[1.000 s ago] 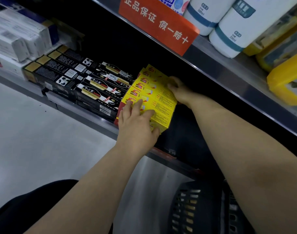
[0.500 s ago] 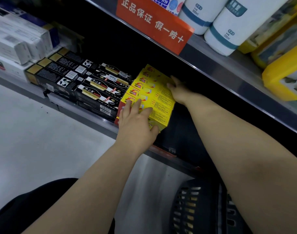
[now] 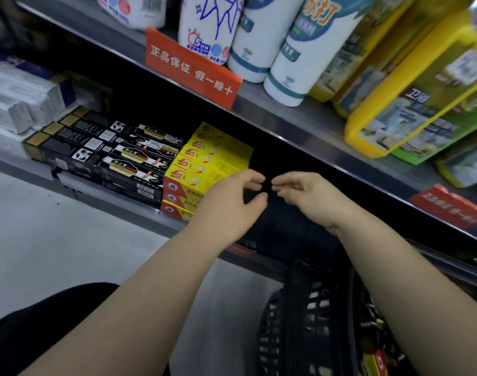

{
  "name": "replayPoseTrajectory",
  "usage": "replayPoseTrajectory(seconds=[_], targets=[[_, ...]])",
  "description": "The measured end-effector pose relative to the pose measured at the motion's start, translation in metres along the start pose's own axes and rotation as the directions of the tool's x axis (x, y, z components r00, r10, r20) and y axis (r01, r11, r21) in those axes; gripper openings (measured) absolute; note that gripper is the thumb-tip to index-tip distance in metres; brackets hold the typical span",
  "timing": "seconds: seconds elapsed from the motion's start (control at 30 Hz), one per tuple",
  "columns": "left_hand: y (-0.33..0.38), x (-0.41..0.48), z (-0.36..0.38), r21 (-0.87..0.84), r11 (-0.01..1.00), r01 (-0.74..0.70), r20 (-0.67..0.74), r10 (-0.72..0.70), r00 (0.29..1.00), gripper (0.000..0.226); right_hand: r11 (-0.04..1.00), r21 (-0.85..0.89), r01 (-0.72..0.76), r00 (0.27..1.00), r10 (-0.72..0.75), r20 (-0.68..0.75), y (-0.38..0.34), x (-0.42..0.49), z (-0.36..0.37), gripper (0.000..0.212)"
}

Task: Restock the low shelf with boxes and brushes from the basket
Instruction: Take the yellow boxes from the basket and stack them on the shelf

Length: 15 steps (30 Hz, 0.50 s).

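A stack of yellow boxes [image 3: 215, 161] lies on the low shelf [image 3: 139, 210], pressed against black boxes [image 3: 115, 156] on its left. My left hand [image 3: 231, 204] hovers just right of the stack's front corner, fingers loosely curled and empty. My right hand [image 3: 310, 194] is beside it over the dark bare part of the shelf, fingers apart, holding nothing. The fingertips of both hands nearly meet. The black basket [image 3: 307, 321] stands on the floor below my right forearm; a yellow and red box [image 3: 377, 363] shows inside it.
White boxes [image 3: 17, 104] fill the shelf's far left. The upper shelf [image 3: 299, 118] overhangs closely, holding white bottles [image 3: 294, 55], yellow-framed packs [image 3: 419, 85] and an orange sign [image 3: 191, 69]. Grey floor [image 3: 55, 240] lies to the left.
Both hands have let go of the yellow boxes and drawn back to the right and toward me. The stack stays on the shelf. The camera has tilted up.
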<state>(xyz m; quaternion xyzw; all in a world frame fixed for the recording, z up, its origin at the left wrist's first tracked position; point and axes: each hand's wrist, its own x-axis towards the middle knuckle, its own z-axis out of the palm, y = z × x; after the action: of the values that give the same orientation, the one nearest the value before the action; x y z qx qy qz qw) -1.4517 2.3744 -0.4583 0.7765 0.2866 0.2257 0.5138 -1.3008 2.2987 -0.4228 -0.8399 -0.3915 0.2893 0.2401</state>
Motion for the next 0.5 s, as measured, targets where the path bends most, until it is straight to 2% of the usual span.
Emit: replayPoseTrajectory(seconds=[0.13,0.27,0.37,0.5], targets=[[0.036,-0.013,0.021,0.031,0.985,-0.171,0.136,0.165,0.977,0.026,0.994,0.100,0.053,0.998,-0.050,-0.024,0.019,-0.071,-0.031,0.025],[0.065,-0.030,0.048,0.156,0.929,-0.336,0.312,0.277,0.909,0.023,0.993,0.116,0.031,0.997,-0.023,-0.072,0.058,-0.128,-0.059,0.025],[0.085,-0.046,0.074,0.233,0.872,-0.430,0.431,0.304,0.850,0.023,0.997,0.069,-0.033,0.995,0.039,-0.086,0.100,-0.162,-0.075,0.020],[0.104,-0.073,0.114,0.216,0.794,-0.568,0.617,0.339,0.710,0.027,0.978,-0.047,-0.204,0.979,0.203,-0.023,0.171,-0.199,-0.081,0.013]])
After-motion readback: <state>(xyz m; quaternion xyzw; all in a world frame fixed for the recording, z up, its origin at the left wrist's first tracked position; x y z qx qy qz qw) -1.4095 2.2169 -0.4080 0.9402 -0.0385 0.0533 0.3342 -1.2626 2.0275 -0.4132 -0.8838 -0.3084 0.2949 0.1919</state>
